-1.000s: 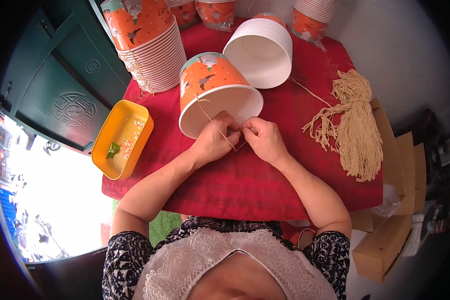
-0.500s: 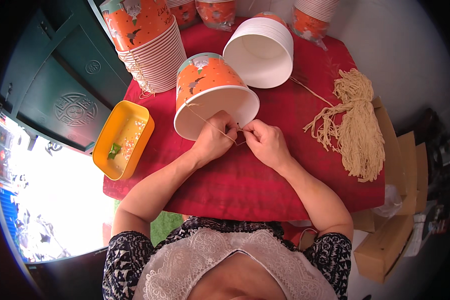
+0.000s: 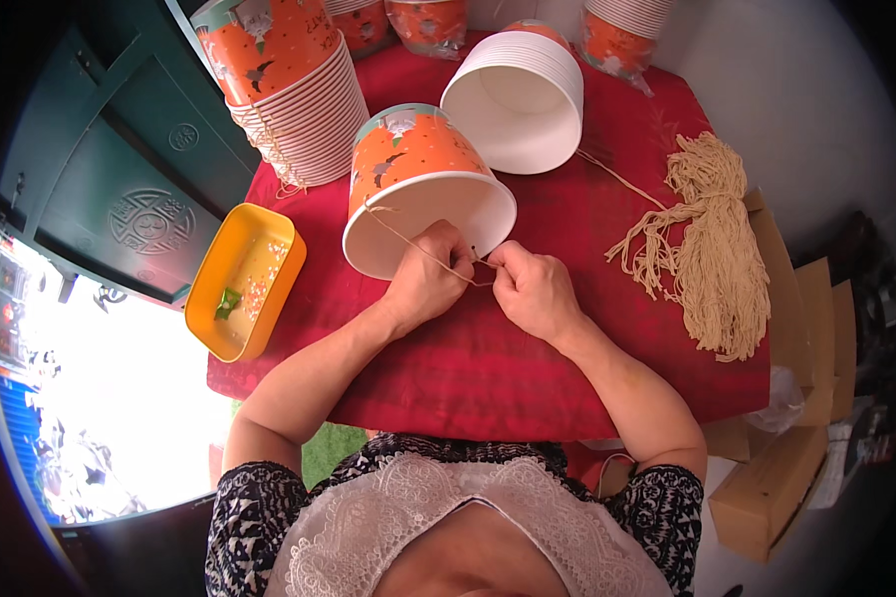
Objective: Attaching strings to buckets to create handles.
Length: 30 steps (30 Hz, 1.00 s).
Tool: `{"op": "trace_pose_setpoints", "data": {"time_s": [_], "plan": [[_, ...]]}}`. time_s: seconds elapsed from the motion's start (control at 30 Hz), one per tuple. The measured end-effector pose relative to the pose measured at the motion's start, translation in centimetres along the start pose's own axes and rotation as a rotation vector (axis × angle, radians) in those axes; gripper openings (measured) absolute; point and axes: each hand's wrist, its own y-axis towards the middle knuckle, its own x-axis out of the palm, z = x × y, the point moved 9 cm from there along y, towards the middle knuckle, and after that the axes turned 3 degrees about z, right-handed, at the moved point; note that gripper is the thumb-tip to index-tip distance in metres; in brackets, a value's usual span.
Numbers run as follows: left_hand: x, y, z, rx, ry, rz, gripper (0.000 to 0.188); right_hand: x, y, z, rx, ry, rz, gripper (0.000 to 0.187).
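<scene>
Bucket beyond left grip, curled, hold unclear; right grip pinches twine.

You get your strongest light from the left, where daylight in the open doorway burns out to white and swallows most detail outside. Your counter is evenly and moderately bright, with soft shading inside the mouth of the tilted bucket. The green door carries a dull sheen, while the far-right clutter sinks into murk. Your fingers look reasonably sharp, without obvious motion blur, though the thin string between them is hard to trace. Toward the rim you see straight edges bow, colour fringe bluish on the left, and corners fall to black.
</scene>
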Motion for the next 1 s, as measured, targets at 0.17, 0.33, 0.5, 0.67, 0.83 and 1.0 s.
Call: {"op": "trace_pose_setpoints", "data": {"time_s": [0.17,0.33,0.5,0.67,0.83,1.0], "plan": [[0.2,0.1,-0.1,-0.043,0.043,-0.001,0.006,0.1,-0.1,-0.1,-0.014,-0.041,-0.008,0.014],[0.3,0.3,-0.2,-0.038,0.113,0.022,0.009,0.3,0.0,-0.2,-0.007,-0.066,-0.064,0.012],[0.5,0.4,-0.1,0.012,0.177,0.045,0.009,0.3,0.3,-0.3,-0.051,-0.027,-0.064,0.010],[0.5,0.7,0.4,-0.007,0.182,0.018,0.010,0.3,0.4,-0.4,-0.081,0.015,-0.080,0.010],[0.7,0.7,0.5,-0.070,0.150,-0.038,0.009,-0.3,0.2,-0.4,-0.112,0.063,-0.012,0.007],[0.7,0.2,0.3,0.017,0.106,-0.019,0.007,-1.2,0.7,0.0,0.055,0.146,-0.032,0.018]]}}
